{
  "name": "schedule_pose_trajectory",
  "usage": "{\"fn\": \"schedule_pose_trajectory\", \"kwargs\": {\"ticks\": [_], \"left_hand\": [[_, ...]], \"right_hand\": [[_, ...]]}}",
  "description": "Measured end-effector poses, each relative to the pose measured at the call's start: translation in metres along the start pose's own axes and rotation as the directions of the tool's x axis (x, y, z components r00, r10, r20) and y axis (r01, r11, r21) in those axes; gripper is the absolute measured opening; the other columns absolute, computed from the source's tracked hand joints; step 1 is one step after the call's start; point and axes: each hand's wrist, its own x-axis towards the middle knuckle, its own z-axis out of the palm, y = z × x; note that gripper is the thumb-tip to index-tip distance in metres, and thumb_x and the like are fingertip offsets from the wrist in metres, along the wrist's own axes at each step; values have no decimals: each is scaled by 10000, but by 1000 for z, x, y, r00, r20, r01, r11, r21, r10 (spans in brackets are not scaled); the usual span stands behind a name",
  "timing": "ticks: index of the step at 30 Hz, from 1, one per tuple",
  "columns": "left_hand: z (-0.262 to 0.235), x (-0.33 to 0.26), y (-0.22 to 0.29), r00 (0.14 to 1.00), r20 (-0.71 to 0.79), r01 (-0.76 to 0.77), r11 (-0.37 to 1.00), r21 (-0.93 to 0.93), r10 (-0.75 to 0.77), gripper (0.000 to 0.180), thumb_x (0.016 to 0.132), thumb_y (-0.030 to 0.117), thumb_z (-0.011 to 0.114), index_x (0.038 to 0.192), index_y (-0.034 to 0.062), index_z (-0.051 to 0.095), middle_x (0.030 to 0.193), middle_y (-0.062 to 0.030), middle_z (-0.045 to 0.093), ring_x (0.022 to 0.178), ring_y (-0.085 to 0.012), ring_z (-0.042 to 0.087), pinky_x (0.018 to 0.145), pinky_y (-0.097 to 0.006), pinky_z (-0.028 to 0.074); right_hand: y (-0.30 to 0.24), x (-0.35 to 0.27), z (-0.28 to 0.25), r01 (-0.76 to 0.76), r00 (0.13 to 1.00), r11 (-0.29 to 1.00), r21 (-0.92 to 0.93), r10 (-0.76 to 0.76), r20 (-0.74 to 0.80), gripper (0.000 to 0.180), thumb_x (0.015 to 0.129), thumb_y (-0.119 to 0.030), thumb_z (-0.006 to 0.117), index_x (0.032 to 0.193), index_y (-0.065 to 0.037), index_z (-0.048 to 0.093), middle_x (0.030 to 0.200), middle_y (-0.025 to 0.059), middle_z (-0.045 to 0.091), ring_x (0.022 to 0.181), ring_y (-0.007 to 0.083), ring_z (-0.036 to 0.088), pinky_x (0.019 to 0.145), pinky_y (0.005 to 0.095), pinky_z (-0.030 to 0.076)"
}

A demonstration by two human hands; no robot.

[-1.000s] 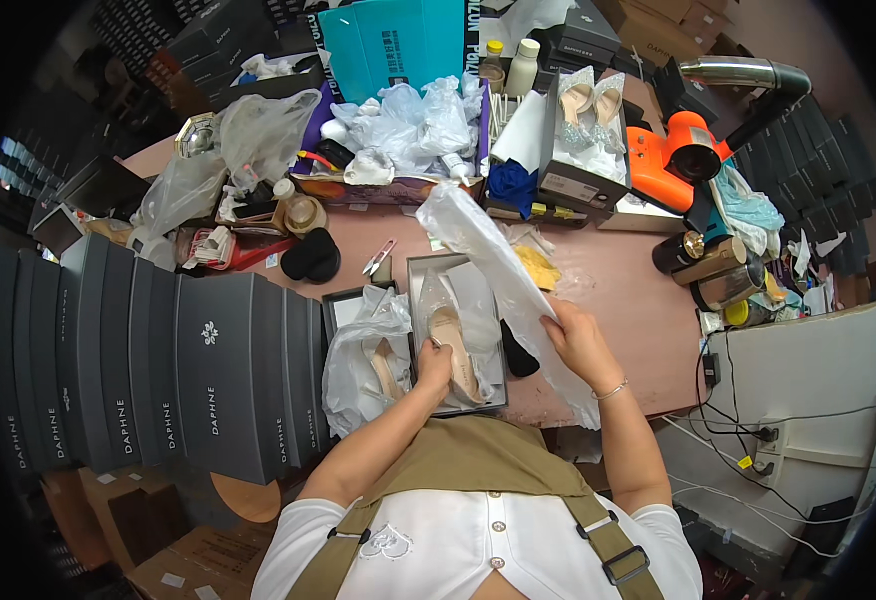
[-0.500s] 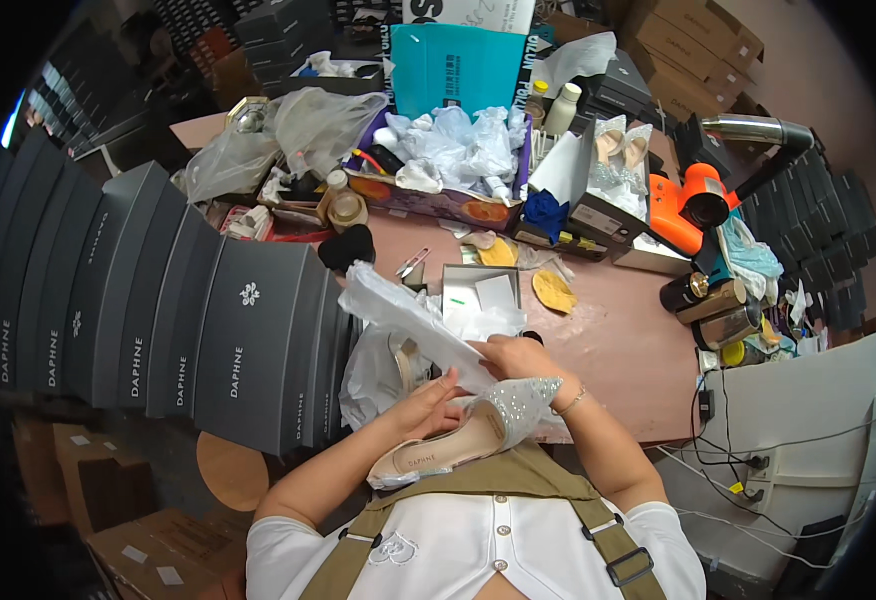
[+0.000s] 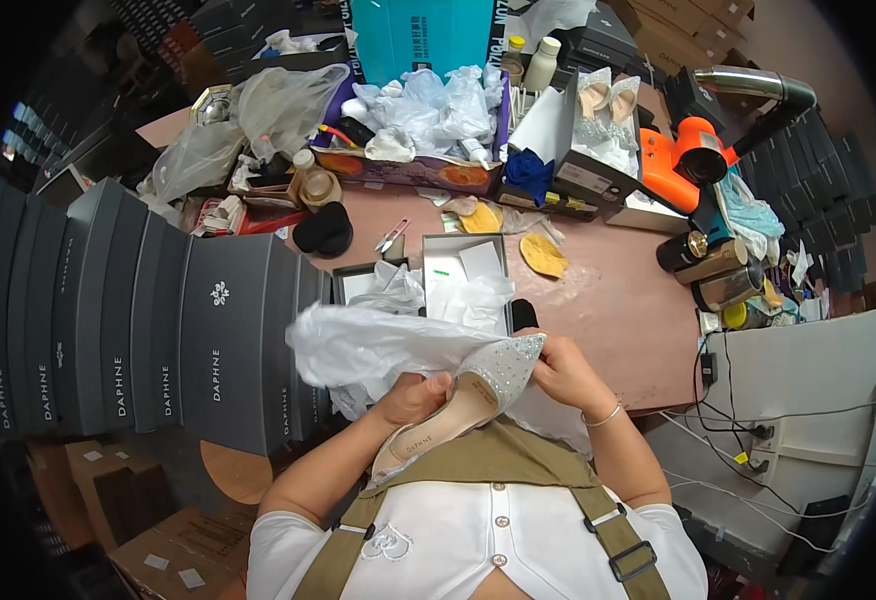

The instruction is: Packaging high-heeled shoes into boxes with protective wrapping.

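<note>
Nearest: glittery pointed shoe [image 3: 503,372] held just in front of the apron [image 3: 518,455], toe up and to the right, insole facing up. Left hand [image 3: 413,398] grasps its side, thumb near the inner edge. Right hand [image 3: 568,375] has bent fingers at the toe; cannot tell whether they pinch shoe, wrapping or both.

White wrapping sheet [image 3: 373,340] stretches leftward from the toe, between the hands and the boxes, hiding part of what lies behind. To the left, a row of dark shoe boxes [image 3: 233,320] borders the work area.

Beyond the sheet: open box [image 3: 440,256] containing white paper; beside it, a darker box, partly covered. Further on the pink table [image 3: 623,320]: snips [image 3: 393,236], black pad [image 3: 324,232], yellow piece [image 3: 543,256]. Far side: purple carton [image 3: 428,172] heaped with clear plastic, blue cloth [image 3: 530,176], orange blower [image 3: 670,165].

Change: 1.0 s ago the shoe lay in the open box under the left hand, sheet raised by the right. At 0.5 s the shoe was already out; the sheet has since dropped lower, alongside the toe.
</note>
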Motion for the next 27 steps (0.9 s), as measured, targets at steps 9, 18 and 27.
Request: {"fn": "schedule_pose_trajectory", "kwargs": {"ticks": [9, 18, 27], "left_hand": [[1, 16, 7, 985, -160, 38, 837, 546, 60, 354, 876, 103, 621, 1196, -27, 541, 1090, -90, 622, 932, -149, 605, 813, -281, 493], [-3, 23, 2, 976, -211, 69, 853, 517, 49, 320, 886, 175, 611, 1143, -14, 576, 997, -85, 646, 833, -134, 623, 704, -272, 511], [18, 33, -2, 907, -410, 107, 894, 435, 91, 291, 907, 261, 590, 984, -13, 644, 868, -67, 652, 671, -139, 620, 589, -266, 504]], "right_hand": [[-1, 12, -15, -44, 999, 998, -41, 44, 7, 206, 883, -63, 474, 1018, 9, 613, 732, 65, 583, 625, 117, 537, 597, 289, 470], [-5, 15, -26, -5, 1000, 1000, 9, 5, 11, 204, 907, -70, 458, 1026, 1, 608, 704, 11, 560, 583, 65, 504, 548, 244, 442], [7, 13, -26, 138, 985, 983, -117, -149, -90, 204, 881, -88, 510, 1027, 22, 601, 749, 84, 606, 659, 132, 525, 627, 291, 453]]}}
